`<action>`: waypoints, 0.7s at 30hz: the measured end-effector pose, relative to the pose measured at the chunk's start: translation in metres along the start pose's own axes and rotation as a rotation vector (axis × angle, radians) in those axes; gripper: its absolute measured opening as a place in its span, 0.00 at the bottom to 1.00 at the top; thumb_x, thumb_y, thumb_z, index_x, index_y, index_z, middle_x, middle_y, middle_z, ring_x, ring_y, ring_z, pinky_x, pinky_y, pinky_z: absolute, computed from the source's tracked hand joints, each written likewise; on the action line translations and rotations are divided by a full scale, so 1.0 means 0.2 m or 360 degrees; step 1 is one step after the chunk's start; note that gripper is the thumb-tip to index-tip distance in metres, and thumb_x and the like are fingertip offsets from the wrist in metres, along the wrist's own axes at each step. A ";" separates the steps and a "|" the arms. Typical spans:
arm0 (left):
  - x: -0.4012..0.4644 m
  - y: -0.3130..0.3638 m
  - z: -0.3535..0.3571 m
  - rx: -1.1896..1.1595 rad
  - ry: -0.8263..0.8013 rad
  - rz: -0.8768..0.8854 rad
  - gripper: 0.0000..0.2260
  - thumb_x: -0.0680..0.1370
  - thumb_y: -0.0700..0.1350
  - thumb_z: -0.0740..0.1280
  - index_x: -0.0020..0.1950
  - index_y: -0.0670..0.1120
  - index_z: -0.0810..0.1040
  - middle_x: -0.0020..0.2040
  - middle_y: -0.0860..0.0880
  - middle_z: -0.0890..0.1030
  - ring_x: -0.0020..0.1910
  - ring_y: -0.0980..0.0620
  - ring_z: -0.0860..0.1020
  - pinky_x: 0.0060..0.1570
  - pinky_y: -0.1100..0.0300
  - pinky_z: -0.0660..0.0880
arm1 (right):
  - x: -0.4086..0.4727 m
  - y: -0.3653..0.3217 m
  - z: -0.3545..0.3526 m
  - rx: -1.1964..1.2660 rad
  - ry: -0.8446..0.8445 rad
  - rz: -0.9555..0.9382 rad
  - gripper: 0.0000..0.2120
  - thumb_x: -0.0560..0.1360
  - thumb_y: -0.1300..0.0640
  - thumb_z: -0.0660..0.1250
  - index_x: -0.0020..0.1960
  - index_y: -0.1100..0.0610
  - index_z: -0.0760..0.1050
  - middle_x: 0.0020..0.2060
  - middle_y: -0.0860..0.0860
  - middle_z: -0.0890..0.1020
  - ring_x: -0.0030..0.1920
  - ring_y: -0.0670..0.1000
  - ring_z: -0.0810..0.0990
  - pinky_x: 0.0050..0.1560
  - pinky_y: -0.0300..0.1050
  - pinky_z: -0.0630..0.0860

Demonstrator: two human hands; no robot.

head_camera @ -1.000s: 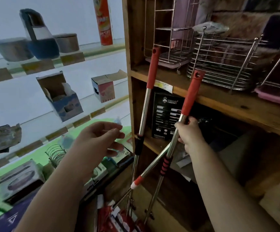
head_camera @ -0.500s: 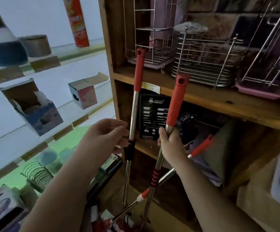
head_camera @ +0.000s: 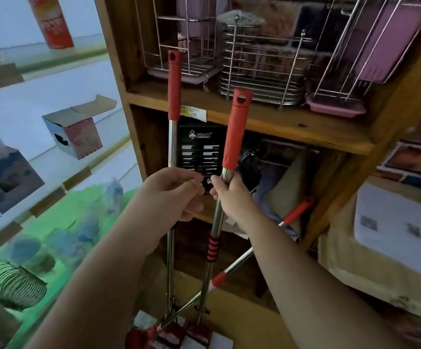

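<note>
Mop heads (head_camera: 179,335) at the bottom edge are cut off and blurred. The left hand (head_camera: 171,190) covers part of the left mop pole (head_camera: 173,86). Its fingers are curled, but a grasp cannot be confirmed. The right hand (head_camera: 232,195) is wrapped round the bare steel of the right mop pole (head_camera: 235,132), just below its red grip. A red-and-black ribbed collar sits lower. The pole stands near-upright, tilted slightly right, before the wooden shelf unit (head_camera: 292,124).

A housewares shop: a price label (head_camera: 193,113) on a wooden shelf (head_camera: 292,123) stocked with wire racks (head_camera: 259,71).
</note>
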State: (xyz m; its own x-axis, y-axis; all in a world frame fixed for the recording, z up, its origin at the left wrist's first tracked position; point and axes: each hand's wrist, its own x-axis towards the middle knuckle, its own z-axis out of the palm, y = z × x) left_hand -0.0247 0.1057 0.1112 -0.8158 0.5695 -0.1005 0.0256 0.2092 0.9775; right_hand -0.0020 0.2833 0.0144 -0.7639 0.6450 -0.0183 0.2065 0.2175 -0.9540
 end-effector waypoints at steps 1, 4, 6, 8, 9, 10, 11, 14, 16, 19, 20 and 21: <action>0.00 -0.01 -0.01 0.0002 0.0000 -0.0001 0.06 0.82 0.44 0.67 0.55 0.52 0.83 0.46 0.54 0.88 0.40 0.56 0.87 0.41 0.59 0.83 | 0.01 0.00 0.00 -0.0022 0.0028 0.0001 0.06 0.82 0.45 0.61 0.50 0.46 0.68 0.44 0.50 0.83 0.43 0.47 0.81 0.41 0.42 0.72; 0.02 -0.03 -0.04 0.0003 0.0015 -0.0007 0.06 0.82 0.44 0.67 0.54 0.53 0.82 0.45 0.55 0.88 0.39 0.57 0.87 0.42 0.58 0.83 | 0.02 0.01 0.00 -0.0163 0.0116 -0.0001 0.10 0.81 0.44 0.63 0.55 0.49 0.68 0.41 0.48 0.79 0.39 0.44 0.78 0.34 0.37 0.68; 0.03 -0.04 -0.04 0.0009 0.0013 -0.0008 0.06 0.81 0.45 0.68 0.54 0.54 0.83 0.43 0.56 0.88 0.39 0.57 0.87 0.42 0.58 0.83 | 0.02 0.03 0.00 -0.0168 0.0152 0.0002 0.18 0.80 0.45 0.66 0.64 0.50 0.66 0.42 0.46 0.76 0.39 0.42 0.77 0.33 0.32 0.68; 0.04 -0.05 -0.04 0.0003 0.0012 -0.0010 0.06 0.81 0.44 0.68 0.54 0.54 0.83 0.43 0.56 0.88 0.40 0.56 0.87 0.42 0.58 0.84 | 0.03 0.05 -0.01 -0.0144 0.0152 0.0069 0.33 0.78 0.44 0.69 0.76 0.52 0.58 0.53 0.50 0.80 0.47 0.47 0.80 0.42 0.36 0.73; 0.05 -0.05 -0.04 -0.0005 0.0012 -0.0013 0.06 0.81 0.44 0.68 0.54 0.53 0.83 0.44 0.55 0.88 0.40 0.55 0.87 0.42 0.57 0.84 | 0.03 0.07 -0.02 -0.0161 0.0147 0.0118 0.38 0.77 0.43 0.70 0.78 0.53 0.55 0.58 0.53 0.80 0.52 0.51 0.81 0.49 0.41 0.76; 0.06 -0.05 -0.04 -0.0010 0.0011 -0.0017 0.06 0.81 0.44 0.68 0.54 0.53 0.83 0.44 0.54 0.88 0.40 0.55 0.87 0.42 0.57 0.84 | 0.03 0.09 -0.02 -0.0187 0.0142 0.0160 0.39 0.76 0.42 0.71 0.79 0.53 0.54 0.60 0.54 0.80 0.56 0.53 0.81 0.53 0.46 0.77; 0.06 -0.05 -0.03 -0.0009 0.0008 -0.0019 0.06 0.81 0.44 0.68 0.54 0.53 0.83 0.45 0.54 0.88 0.40 0.54 0.87 0.42 0.57 0.83 | 0.02 0.10 -0.03 -0.0205 0.0150 0.0186 0.38 0.76 0.41 0.71 0.77 0.53 0.57 0.60 0.54 0.80 0.57 0.54 0.81 0.55 0.49 0.77; 0.08 -0.06 -0.03 0.0008 -0.0001 -0.0027 0.06 0.82 0.44 0.68 0.55 0.53 0.83 0.46 0.54 0.88 0.40 0.55 0.87 0.42 0.57 0.83 | 0.01 0.14 -0.03 -0.0255 0.0248 0.0173 0.24 0.73 0.39 0.72 0.59 0.51 0.69 0.47 0.49 0.80 0.44 0.47 0.81 0.37 0.41 0.74; 0.08 -0.06 -0.03 0.0004 -0.0004 -0.0035 0.06 0.82 0.44 0.67 0.55 0.52 0.83 0.46 0.53 0.88 0.40 0.55 0.87 0.44 0.57 0.84 | 0.01 0.14 -0.03 -0.0392 0.0244 0.0164 0.20 0.73 0.36 0.70 0.51 0.50 0.69 0.40 0.47 0.78 0.37 0.43 0.78 0.30 0.39 0.67; 0.08 -0.08 -0.04 0.0019 -0.0016 -0.0034 0.07 0.82 0.44 0.66 0.55 0.52 0.83 0.46 0.53 0.88 0.41 0.55 0.87 0.43 0.59 0.84 | 0.02 0.12 -0.04 -0.0479 0.0170 0.0130 0.20 0.75 0.35 0.68 0.52 0.51 0.69 0.38 0.46 0.78 0.38 0.48 0.80 0.33 0.42 0.71; 0.08 -0.09 -0.05 0.0026 -0.0022 -0.0031 0.07 0.82 0.44 0.66 0.55 0.52 0.83 0.46 0.53 0.88 0.41 0.55 0.87 0.43 0.60 0.84 | 0.02 0.12 -0.04 -0.0484 0.0162 0.0130 0.20 0.75 0.35 0.68 0.53 0.51 0.69 0.38 0.46 0.78 0.38 0.50 0.81 0.35 0.44 0.73; 0.08 -0.09 -0.05 0.0032 -0.0029 -0.0033 0.07 0.83 0.44 0.65 0.55 0.52 0.83 0.45 0.54 0.88 0.41 0.55 0.87 0.42 0.60 0.84 | 0.02 0.12 -0.04 -0.0477 0.0154 0.0143 0.20 0.76 0.36 0.67 0.53 0.51 0.69 0.37 0.47 0.78 0.36 0.50 0.82 0.35 0.45 0.74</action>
State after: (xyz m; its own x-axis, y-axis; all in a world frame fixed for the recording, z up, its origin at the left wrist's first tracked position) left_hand -0.0447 0.1031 0.0933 -0.8058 0.5790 -0.1242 0.0205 0.2368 0.9713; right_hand 0.0041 0.2968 -0.0057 -0.6759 0.7349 -0.0564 0.4522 0.3531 -0.8190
